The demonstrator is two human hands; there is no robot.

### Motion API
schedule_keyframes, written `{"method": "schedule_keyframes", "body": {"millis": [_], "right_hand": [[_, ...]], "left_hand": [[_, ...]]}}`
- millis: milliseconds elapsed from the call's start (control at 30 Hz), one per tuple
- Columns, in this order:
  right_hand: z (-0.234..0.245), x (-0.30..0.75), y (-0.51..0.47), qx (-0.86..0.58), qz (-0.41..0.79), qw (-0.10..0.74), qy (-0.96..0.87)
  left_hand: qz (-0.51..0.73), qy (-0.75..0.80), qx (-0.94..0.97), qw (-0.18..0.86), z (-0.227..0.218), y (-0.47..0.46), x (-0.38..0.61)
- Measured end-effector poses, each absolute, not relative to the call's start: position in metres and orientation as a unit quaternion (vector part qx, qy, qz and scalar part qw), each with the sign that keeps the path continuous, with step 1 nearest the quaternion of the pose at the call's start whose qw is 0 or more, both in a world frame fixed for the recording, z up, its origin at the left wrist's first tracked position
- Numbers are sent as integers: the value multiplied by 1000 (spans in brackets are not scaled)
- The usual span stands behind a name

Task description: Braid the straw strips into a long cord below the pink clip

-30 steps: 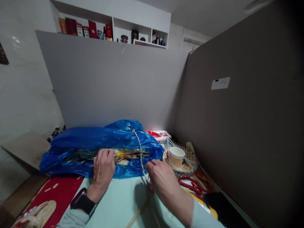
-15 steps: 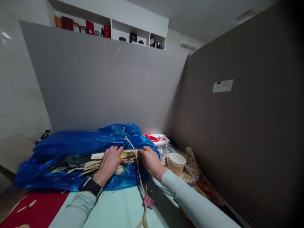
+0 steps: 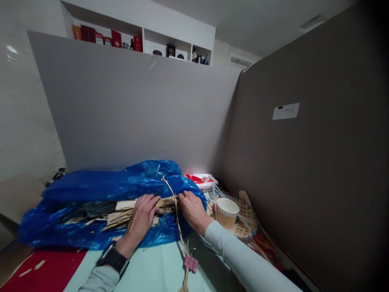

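A big blue plastic bag (image 3: 91,190) lies across the table with a bundle of dry tan strips (image 3: 121,213) showing through its opening. My left hand (image 3: 140,217) rests flat on the bundle, fingers stretched out. My right hand (image 3: 191,209) reaches into the bag's right end, its fingertips curled at the ends of the strips; whether it grips them I cannot see. One long strip (image 3: 174,207) curves up from a pink binder clip (image 3: 191,263) on the pale green tabletop (image 3: 152,267).
A paper cup (image 3: 226,209) stands on a woven round tray (image 3: 246,227) to the right. A red and white packet (image 3: 202,181) lies behind the bag. Grey partition walls (image 3: 136,113) close in the back and right. A red mat (image 3: 45,269) lies at the lower left.
Both hands moved forward from the table's near part onto the bundle in the bag, the right hand reaching its right end. In the last half second they hardly shifted.
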State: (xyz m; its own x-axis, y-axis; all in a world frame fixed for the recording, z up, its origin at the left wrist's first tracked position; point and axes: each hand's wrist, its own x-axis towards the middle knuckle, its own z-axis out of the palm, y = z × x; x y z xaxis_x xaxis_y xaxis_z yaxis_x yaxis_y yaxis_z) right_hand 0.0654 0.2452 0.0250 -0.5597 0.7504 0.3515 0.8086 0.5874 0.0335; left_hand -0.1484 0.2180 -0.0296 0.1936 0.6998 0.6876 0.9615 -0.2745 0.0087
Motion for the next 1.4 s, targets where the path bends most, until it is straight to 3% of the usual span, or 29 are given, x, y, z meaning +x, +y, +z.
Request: {"method": "schedule_keyframes", "body": {"millis": [600,933,1233,1300,1400], "right_hand": [[36,89,235,-513,-66,165,-840],[47,87,229,-476,-12,220,-851],[91,163,172,-537,29,343,-770],[92,180,148,-531,80,376,-755],[79,193,119,-508,290,440,-681]], "left_hand": [[-308,-564,-732,226,-32,214,-141],[-286,-579,-725,239,-32,213,-139],[-236,-636,-691,250,-24,209,-137],[-227,-640,-691,246,-20,206,-134],[-219,-646,-693,233,-13,200,-129]]}}
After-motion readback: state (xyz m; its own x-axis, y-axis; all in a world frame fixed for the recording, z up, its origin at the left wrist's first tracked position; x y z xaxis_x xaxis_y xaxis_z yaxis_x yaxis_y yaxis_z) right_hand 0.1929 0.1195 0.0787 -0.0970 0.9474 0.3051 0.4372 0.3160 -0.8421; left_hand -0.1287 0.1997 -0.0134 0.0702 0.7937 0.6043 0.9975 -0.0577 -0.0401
